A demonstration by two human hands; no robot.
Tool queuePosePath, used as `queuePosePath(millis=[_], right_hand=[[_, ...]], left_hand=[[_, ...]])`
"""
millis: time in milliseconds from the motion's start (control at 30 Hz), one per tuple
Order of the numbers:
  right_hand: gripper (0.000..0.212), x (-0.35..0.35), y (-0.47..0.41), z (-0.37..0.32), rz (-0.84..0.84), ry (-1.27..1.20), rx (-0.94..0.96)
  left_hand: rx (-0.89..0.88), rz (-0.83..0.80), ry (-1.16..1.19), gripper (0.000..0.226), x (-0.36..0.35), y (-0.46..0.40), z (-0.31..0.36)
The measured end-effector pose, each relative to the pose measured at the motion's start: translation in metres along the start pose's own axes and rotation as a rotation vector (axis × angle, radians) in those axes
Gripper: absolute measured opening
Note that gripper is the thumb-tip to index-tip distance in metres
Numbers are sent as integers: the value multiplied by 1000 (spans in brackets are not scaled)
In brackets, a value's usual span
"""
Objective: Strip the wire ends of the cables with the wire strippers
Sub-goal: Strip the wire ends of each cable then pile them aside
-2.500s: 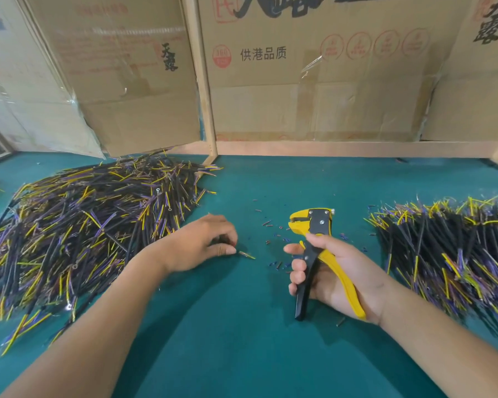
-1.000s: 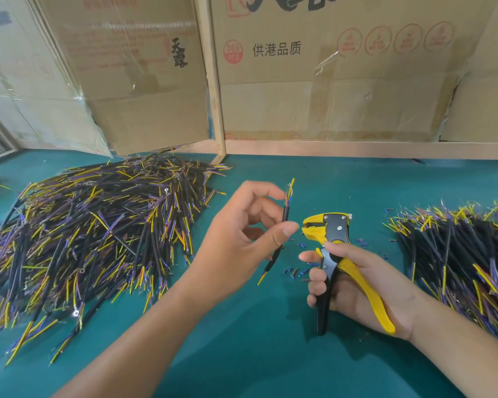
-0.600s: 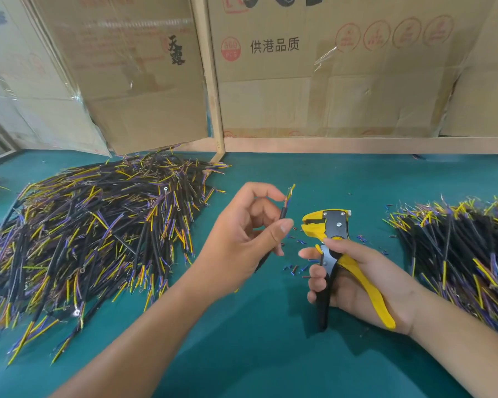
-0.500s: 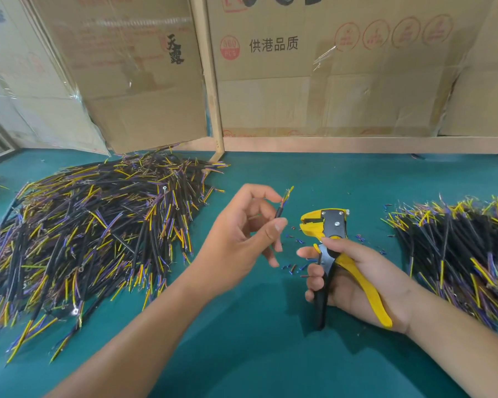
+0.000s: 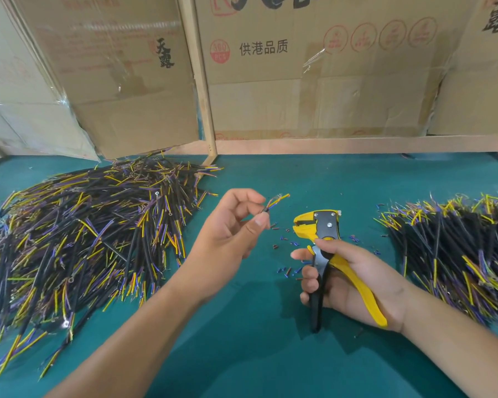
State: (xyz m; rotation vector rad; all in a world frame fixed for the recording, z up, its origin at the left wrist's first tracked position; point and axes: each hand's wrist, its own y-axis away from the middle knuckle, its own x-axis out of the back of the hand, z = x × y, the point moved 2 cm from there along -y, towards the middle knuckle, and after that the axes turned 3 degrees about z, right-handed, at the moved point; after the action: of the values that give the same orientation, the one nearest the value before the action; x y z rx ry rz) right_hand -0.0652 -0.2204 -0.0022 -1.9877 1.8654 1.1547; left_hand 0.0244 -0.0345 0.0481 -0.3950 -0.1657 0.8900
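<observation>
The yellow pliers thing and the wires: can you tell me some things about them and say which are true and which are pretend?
1. The right hand holds the wire strippers. True.
2. The left hand is empty. False: it pinches a cable.
3. The cable's end is inside the strippers' jaws. False: it is apart from them, to their left.
4. Cable piles lie on both sides, the left pile and the right pile. True.
5. The table is red. False: it is teal green.

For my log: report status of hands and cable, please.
Left hand pinches cable. Right hand grips wire strippers, apart from cable. Nothing between them.
</observation>
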Motion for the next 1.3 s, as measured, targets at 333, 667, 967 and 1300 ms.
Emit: queuePosePath(millis=[333, 667, 967, 1300], right_hand=[[46, 10, -8, 1, -64, 4, -16], [46, 10, -6, 0, -63, -3, -16], [46, 15, -9, 1, -100, -7, -23], [44, 26, -18, 4, -151, -32, -45]], left_hand=[[62, 11, 86, 11, -4, 2, 7], [-39, -71, 67, 18, -6, 3, 11], [-85, -102, -53, 21, -2, 3, 8], [-63, -137, -38, 24, -4, 4, 4]])
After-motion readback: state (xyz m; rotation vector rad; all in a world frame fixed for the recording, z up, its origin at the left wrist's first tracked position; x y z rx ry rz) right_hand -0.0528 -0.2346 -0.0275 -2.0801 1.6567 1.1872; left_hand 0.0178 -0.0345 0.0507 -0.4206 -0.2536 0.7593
